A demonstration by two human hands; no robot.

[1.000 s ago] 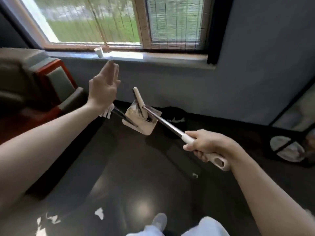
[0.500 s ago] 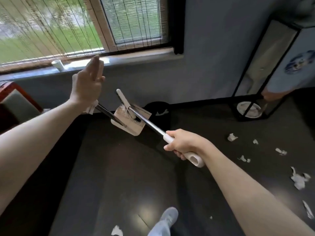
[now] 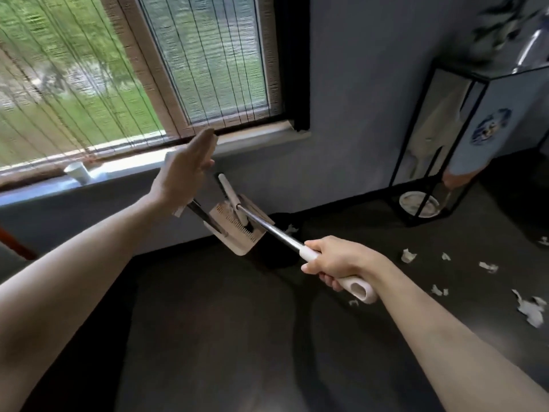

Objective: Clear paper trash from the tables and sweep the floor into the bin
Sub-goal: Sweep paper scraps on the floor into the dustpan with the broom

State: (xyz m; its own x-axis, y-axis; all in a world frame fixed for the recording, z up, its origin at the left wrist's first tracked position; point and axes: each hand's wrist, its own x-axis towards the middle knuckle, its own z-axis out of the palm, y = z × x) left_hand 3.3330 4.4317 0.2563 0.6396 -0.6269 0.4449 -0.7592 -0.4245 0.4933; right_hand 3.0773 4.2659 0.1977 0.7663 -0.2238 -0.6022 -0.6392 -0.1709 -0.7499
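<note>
My right hand grips the white grip of a broom, whose metal shaft runs up-left so that its head lies in a beige dustpan. The dustpan hangs tilted in the air, just left of and above a black bin by the wall. My left hand is raised at the top end of the dustpan's dark handle, which seems held at the heel of the hand while the upper fingers point straight up. Several torn paper scraps lie on the dark floor to the right, with a bigger piece near the edge.
A small white cup stands on the window sill. A black-framed glass cabinet stands against the wall at the right, with a plate at its base. A red furniture edge shows at far left. A scrap lies at the bin's rim.
The view has swung to the right, bringing the cabinet and floor scraps into sight. Both hands keep the same hold, and broom and dustpan stay together by the bin.
</note>
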